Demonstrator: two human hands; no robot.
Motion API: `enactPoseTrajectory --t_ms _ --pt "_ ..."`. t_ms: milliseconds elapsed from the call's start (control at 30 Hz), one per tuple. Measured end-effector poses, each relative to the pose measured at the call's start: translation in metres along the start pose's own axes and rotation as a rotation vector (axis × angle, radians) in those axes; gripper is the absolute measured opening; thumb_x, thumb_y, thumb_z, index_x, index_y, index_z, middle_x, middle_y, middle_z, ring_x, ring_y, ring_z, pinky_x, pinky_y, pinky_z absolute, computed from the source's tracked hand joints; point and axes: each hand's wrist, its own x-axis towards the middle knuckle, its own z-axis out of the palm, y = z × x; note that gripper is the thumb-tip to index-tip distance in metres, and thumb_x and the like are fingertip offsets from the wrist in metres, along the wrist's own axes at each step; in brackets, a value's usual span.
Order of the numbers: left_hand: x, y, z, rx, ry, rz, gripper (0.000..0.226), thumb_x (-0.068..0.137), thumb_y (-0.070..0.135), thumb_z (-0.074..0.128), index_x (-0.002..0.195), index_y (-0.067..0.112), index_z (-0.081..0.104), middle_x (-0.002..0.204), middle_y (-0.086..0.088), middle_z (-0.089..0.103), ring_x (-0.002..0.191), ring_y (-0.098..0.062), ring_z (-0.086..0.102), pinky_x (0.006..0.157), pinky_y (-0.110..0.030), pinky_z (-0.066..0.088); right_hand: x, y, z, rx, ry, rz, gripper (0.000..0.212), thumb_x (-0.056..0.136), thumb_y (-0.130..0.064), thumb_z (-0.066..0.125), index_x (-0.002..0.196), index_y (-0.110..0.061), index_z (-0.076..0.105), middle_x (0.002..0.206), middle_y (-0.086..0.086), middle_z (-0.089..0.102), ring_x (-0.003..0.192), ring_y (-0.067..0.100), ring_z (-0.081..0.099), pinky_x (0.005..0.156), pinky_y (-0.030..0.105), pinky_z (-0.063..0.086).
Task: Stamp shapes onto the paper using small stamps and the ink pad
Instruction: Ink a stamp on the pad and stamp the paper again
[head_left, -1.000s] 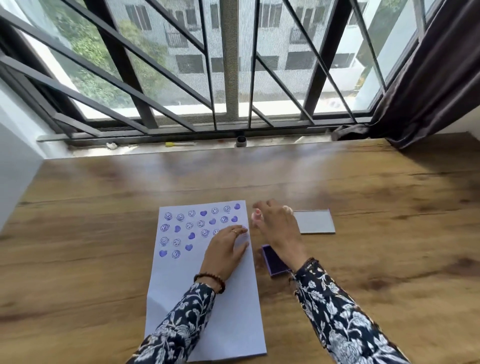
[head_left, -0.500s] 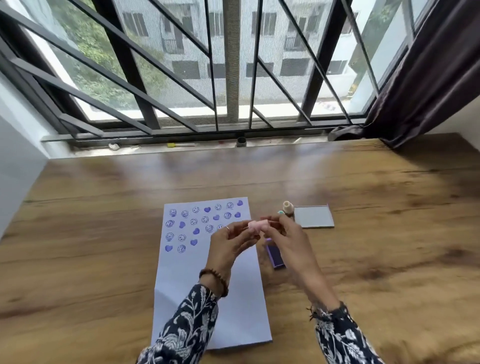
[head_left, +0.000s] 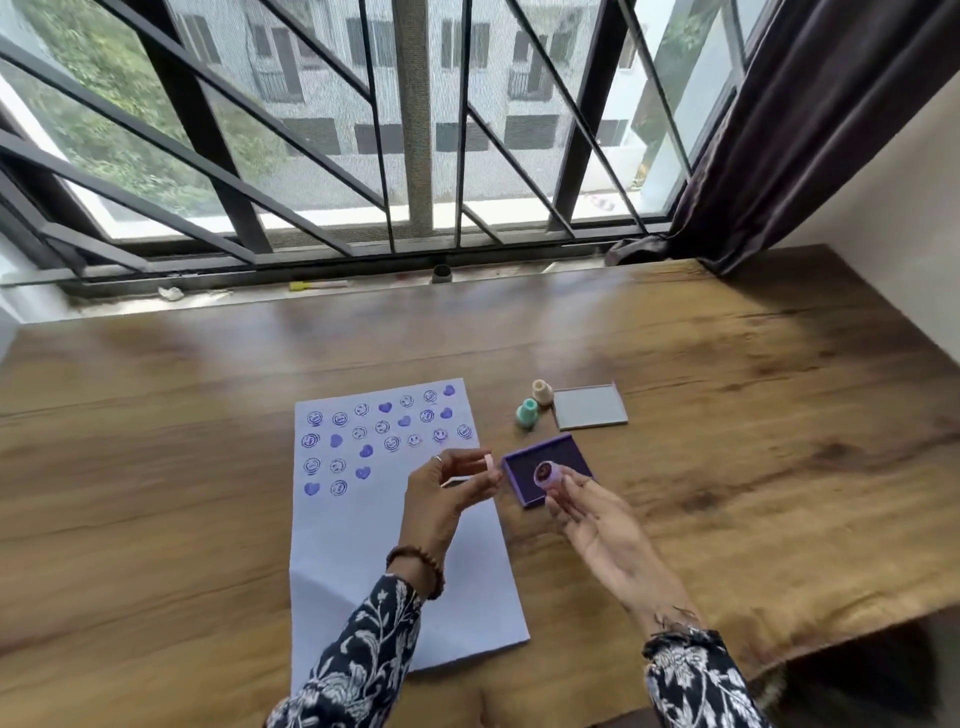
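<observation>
Over the ink pad, right hand pinches a stamp face-up.

We see a white paper printed with purple hearts and smiley faces in its upper part. The ink pad is dark purple in a lighter purple case. A lilac stamp shows a dark inked face, and a pale pink cap sits beside it. Near them stand a mint-green stamp and a cream stamp, next to a grey lid. Both sleeves are navy with white flowers. The table is brown woodgrain, the curtain dark purple-brown.
</observation>
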Motion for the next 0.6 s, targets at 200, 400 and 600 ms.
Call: enactPoseTrajectory --t_ms 200,400,600 --pt "-0.003 -0.012 -0.012 0.661 -0.060 0.268 0.019 0.071 0.014 0.074 0.086 0.019 0.065 0.089 0.001 0.069 0.085 -0.014 0.062 0.076 -0.024 0.049 0.003 0.005 0.001 -1.088 0.279 -0.454 0.013 0.082 -0.025 0.068 0.090 -0.016 0.066 0.090 -0.001 0.065 0.081 0.015 0.062 0.067 0.025 0.049" --pt "0.007 -0.019 -0.007 0.747 -0.288 0.357 0.026 0.070 0.005 0.072 0.093 0.012 0.063 0.126 -0.003 0.059 0.119 -0.013 0.052 0.096 -0.010 0.034 0.003 0.011 0.018 -1.484 0.216 -0.672 0.014 0.093 -0.022 0.052 0.098 -0.013 0.062 0.096 0.001 0.057 0.080 0.015 0.056 0.064 0.023 0.042" --pt "0.026 -0.016 -0.005 0.828 -0.492 0.223 0.029 0.067 0.005 0.075 0.094 0.004 0.064 0.151 -0.008 0.027 0.136 -0.019 0.030 0.111 -0.026 0.024 0.001 0.018 0.024 -1.662 0.221 -0.710 0.016 0.095 -0.019 0.050 0.100 -0.011 0.062 0.099 0.007 0.062 0.082 0.021 0.062 0.065 0.028 0.049"
